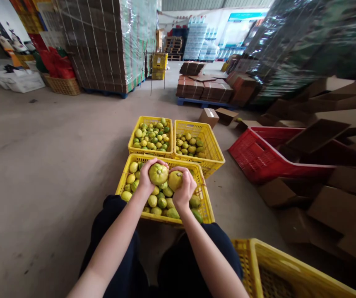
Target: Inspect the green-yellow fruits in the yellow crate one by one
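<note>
My left hand [147, 176] is closed around a large yellow-green lemon [158, 174], with its stem end facing up. Beside it, my right hand [186, 187] grips a second lemon [175, 181], partly covered by the fingers. Both are held above the near yellow crate [208, 203], where many loose lemons [152, 201] in yellow and green lie. Behind that crate stand two more yellow crates: the left crate [132, 138] is well filled with smaller lemons, and the right crate [212, 145] has lemons [191, 142] mostly towards its left side.
Another yellow crate [252, 265] stands by my right knee. To the right are a red crate [258, 155] and a heap of open cardboard boxes [342, 211]. Flat cardboard stacks [204, 89] sit on a blue pallet. A tall wrapped stack [94, 45] rises at the back left.
</note>
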Demonstrator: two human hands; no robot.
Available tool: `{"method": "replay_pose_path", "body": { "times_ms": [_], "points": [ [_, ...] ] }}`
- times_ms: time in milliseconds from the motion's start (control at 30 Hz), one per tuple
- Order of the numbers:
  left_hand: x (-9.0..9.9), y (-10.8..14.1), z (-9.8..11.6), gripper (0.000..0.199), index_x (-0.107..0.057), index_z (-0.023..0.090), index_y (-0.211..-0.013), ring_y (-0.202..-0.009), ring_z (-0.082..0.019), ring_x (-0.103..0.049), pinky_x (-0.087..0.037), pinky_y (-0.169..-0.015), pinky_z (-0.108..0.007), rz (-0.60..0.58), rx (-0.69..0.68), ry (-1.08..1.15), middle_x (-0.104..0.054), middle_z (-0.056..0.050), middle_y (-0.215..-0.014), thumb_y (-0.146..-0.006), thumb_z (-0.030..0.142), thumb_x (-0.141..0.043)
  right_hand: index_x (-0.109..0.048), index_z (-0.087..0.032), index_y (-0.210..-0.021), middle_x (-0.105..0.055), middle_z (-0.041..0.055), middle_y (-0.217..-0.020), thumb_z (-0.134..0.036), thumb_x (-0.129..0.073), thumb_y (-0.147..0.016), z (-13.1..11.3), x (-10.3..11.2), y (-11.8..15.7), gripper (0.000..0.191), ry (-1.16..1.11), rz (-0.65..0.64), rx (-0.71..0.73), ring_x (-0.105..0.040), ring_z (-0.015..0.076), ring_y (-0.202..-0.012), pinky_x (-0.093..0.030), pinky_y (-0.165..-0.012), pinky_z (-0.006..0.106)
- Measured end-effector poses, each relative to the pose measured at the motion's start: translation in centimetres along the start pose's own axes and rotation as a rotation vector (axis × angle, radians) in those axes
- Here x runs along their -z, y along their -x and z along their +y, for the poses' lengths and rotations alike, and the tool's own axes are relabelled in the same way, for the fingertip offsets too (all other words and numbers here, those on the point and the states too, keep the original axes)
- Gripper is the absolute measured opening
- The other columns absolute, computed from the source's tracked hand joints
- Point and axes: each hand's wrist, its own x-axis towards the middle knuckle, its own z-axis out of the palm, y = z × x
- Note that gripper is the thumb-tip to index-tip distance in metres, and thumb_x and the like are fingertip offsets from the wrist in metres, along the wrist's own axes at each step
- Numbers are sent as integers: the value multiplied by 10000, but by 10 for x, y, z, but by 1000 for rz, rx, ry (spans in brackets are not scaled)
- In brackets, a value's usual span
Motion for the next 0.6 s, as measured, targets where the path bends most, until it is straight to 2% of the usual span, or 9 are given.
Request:
{"method": "replay_pose_path", "body": {
  "times_ms": [300,467,600],
  "points": [
    [6,0,6,202,-666,190,-547,-851,-270,-727,-567,-761,-339,-49,-69,-56,-709,-64,-637,-699,311,-611,-677,-242,-695,-661,21,-737,-393,-418,-905,-1,-5,2,367,-16,-7,-14,-585,201,-746,-457,-773,316],
    [4,0,9,193,-617,211,-511,-888,-272,-725,-565,-782,-340,-11,-64,-92,-727,-51,-675,-690,284,-617,-666,-242,-665,-651,25,-727,-428,-434,-884,0,-5,0,369,-3,-16,-64,-572,210,-746,-455,-768,324],
    [4,0,11,200,-616,205,-497,-904,-280,-725,-562,-802,-338,-13,-65,-93,-729,-56,-681,-676,290,-641,-672,-245,-676,-651,19,-726,-409,-455,-874,5,-4,-1,337,-8,-33,-50,-571,202,-744,-452,-760,316]
  ]
}}
